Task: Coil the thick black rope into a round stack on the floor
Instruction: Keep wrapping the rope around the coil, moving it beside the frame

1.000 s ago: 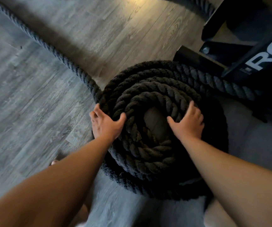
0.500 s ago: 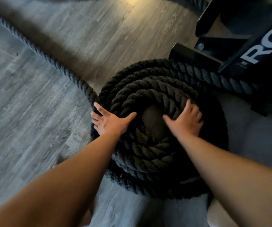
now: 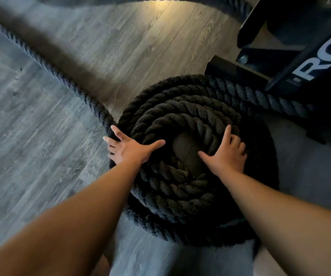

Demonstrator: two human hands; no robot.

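Observation:
The thick black rope lies in a round coil (image 3: 182, 188) of several stacked turns on the floor, with a small bare patch of floor in its middle. My left hand (image 3: 129, 149) rests flat on the coil's left side, fingers spread, fingertips at the outer turn. My right hand (image 3: 227, 154) presses on the coil's right inner turns with fingers bent over the rope. A loose length of rope (image 3: 47, 66) runs from the coil's left edge up to the far left. Another length (image 3: 260, 98) leaves the coil to the right.
A black metal equipment frame (image 3: 292, 62) with white lettering stands at the upper right, close behind the coil. Grey wood-look floor (image 3: 31, 146) spreads to the left. More rope (image 3: 238, 5) curves along the top edge.
My left hand has opened from a grip on the outer turns to a flat spread on the coil. My right hand stayed on the right side and shifted slightly.

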